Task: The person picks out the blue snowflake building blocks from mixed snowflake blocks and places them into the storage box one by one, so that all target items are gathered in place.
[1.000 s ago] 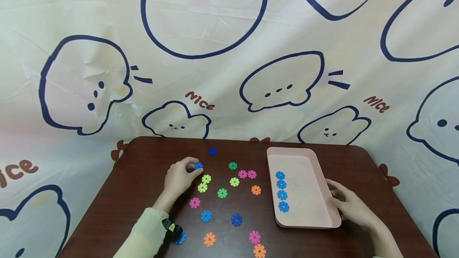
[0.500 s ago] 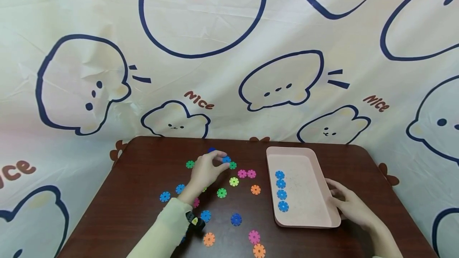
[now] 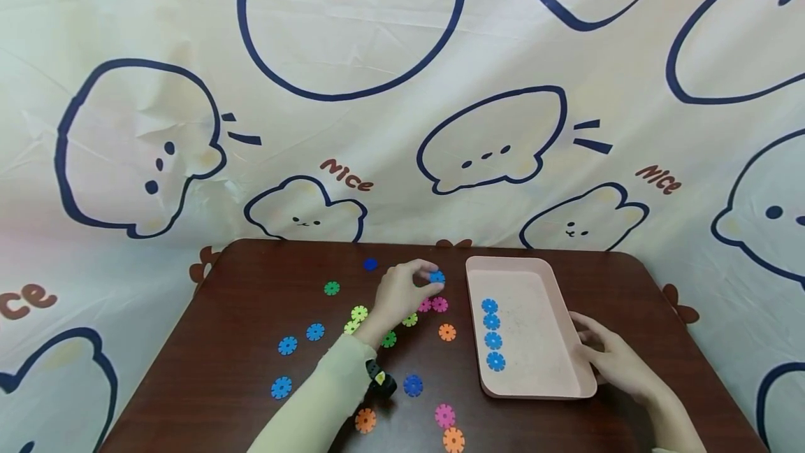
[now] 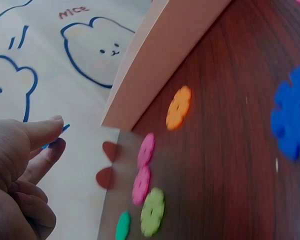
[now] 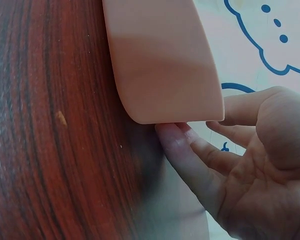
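Observation:
My left hand (image 3: 400, 293) pinches a light-blue flower-shaped plastic disc (image 3: 437, 277) between thumb and fingertips, above the far side of the table. In the left wrist view this disc (image 4: 65, 128) shows edge-on between the fingertips. To its right lies a shallow pink tray (image 3: 534, 327). Several light-blue discs (image 3: 493, 340) form a line along the tray's left side. My right hand (image 3: 619, 362) holds the tray by its right side. In the right wrist view, fingertips (image 5: 172, 137) meet the tray's lower edge, and others are partly hidden behind its rim.
Loose discs are scattered left of the tray on the brown table (image 3: 207, 369): blue (image 3: 281, 387), green (image 3: 331, 288), pink (image 3: 444, 416), orange (image 3: 447, 332) and yellow-green (image 3: 359, 313). A patterned cloth (image 3: 390, 138) hangs behind the table.
My left hand has moved right across the far part of the table, carrying the light-blue disc toward the tray. The right hand and the tray have stayed in place.

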A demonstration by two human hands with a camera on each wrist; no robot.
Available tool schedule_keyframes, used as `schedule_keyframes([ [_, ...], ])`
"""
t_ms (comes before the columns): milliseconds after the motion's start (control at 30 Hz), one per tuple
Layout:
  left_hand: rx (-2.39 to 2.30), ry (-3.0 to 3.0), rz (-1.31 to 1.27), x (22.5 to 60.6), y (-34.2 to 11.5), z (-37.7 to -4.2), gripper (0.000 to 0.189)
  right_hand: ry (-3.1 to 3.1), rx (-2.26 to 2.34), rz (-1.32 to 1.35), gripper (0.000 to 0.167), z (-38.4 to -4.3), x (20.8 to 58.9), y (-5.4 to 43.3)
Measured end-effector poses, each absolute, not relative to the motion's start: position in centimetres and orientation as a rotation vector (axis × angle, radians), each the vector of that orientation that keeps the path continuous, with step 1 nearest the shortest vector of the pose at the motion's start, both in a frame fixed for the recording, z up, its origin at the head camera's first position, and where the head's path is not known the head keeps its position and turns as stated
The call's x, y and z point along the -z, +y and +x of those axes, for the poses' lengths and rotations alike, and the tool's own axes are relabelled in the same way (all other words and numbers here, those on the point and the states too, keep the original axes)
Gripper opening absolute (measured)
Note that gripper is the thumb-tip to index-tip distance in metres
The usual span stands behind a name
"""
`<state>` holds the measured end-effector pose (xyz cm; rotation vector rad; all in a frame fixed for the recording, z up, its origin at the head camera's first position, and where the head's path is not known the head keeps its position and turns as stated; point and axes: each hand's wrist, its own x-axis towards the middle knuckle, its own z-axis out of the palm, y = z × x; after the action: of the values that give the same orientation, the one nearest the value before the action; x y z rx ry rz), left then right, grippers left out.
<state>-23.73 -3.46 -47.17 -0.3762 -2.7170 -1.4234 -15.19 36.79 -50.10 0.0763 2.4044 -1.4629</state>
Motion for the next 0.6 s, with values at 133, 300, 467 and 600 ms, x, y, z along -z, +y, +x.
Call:
schedule_keyframes([
  [133,1.408,-2.732,-0.397,47.3,-1.5,-23.8,0.03,2.406,1.473,0.061,0.065,-15.1,50.0,36.8],
  [300,1.399,-2.746,-0.417,47.8,0.7,-24.2,0.029,2.402,1.482,0.08,0.065,-15.1,50.1,36.8],
  [467,1.419,-2.756,-0.438,48.2,2.5,-24.7,0.029,2.403,1.481,0.077,0.065,-15.2,50.3,36.8],
  [600,1.419,-2.767,-0.448,48.6,3.6,-25.2,0.028,2.398,1.494,0.071,0.064,-15.3,50.3,36.8],
])
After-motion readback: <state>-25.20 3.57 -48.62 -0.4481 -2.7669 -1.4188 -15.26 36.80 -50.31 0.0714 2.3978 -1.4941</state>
